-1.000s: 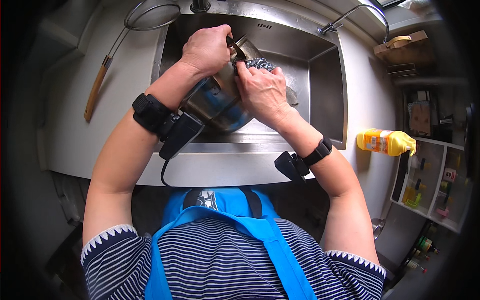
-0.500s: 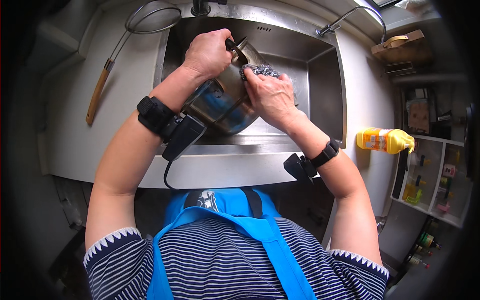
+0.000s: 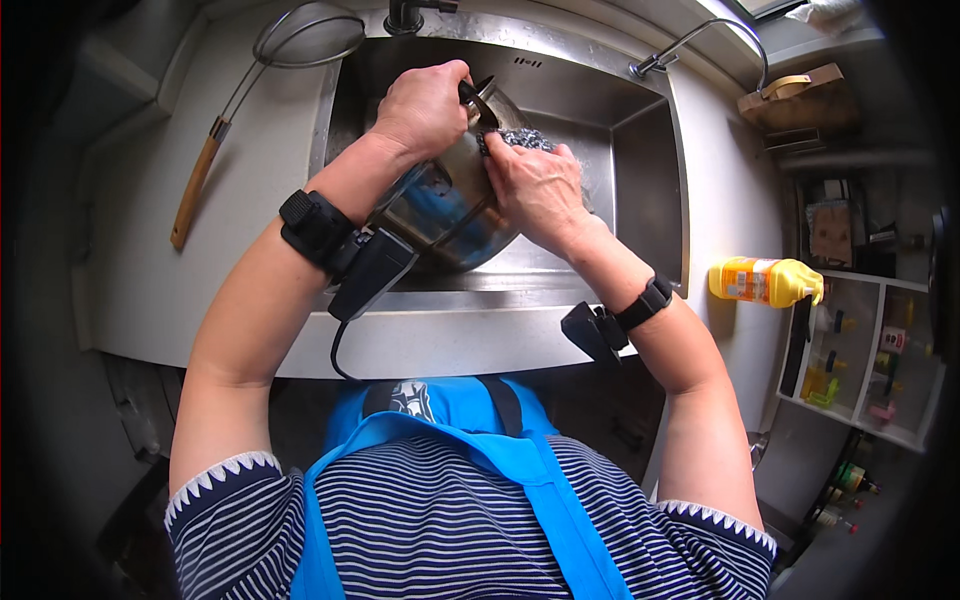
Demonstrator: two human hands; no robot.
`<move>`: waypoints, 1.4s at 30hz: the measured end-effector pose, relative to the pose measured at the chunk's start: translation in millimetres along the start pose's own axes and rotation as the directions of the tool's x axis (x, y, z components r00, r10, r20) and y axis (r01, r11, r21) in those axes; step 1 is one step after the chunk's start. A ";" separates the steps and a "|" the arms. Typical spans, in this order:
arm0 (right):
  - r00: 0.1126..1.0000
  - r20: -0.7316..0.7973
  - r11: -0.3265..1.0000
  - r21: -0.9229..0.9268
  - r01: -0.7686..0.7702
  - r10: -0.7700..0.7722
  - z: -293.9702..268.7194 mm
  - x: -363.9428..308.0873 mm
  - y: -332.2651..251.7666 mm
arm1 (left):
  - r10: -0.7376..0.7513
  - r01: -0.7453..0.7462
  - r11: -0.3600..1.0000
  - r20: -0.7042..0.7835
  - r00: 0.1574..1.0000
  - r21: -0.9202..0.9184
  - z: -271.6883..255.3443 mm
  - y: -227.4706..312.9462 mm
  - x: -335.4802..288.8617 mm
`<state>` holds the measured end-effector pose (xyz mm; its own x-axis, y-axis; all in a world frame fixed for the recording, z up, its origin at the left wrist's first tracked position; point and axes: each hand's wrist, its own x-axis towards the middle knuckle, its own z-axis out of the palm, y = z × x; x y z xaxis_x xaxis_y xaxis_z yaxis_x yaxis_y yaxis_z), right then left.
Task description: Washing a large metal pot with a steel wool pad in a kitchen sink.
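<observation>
A shiny metal pot (image 3: 462, 225) rests tilted in the stainless steel sink (image 3: 645, 190), toward its left side. My left hand (image 3: 420, 108) is closed around the pot's black handle (image 3: 467, 92), at the pot's far side. Under the fingers of my right hand (image 3: 540, 192) is a grey mesh scouring pad (image 3: 524, 138), pressed against the pot's outer wall near the handle. The fingers partly cover the pad. My hands and forearms hide part of the pot.
A wire strainer with a wooden handle (image 3: 196, 190) lies on the counter left of the sink. The tap (image 3: 403, 16) stands behind the sink, a thin curved spout (image 3: 655, 63) at its far right corner. A yellow pump bottle (image 3: 760, 281) lies on the right counter.
The view has shifted slightly. My left hand has edged a little to the right, while my right hand keeps the scouring pad at nearly the same spot on the pot.
</observation>
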<state>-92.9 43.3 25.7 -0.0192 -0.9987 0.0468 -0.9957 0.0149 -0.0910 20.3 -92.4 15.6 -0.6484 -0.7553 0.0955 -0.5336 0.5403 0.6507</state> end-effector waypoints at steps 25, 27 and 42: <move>0.999 -0.038 1.000 0.006 0.003 -0.003 6.4 4.3 -1.6 | 0.017 -0.017 1.000 -0.005 1.000 -0.024 -2.8 0.4 -0.7; 1.000 -0.020 1.000 0.009 -0.001 0.001 4.0 0.8 2.2 | 0.027 -0.028 0.999 -0.012 1.000 -0.037 -3.6 -0.9 -1.5; 0.999 -0.048 0.997 -0.076 -0.030 0.027 7.6 11.9 32.1 | -0.032 0.033 0.999 0.041 0.999 -0.031 -7.0 5.2 -1.7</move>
<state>-124.4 31.6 15.8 -0.0500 -0.9945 0.0919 -0.9987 0.0486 -0.0169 22.4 -90.9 24.2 -0.6528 -0.7563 0.0438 -0.5378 0.5034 0.6763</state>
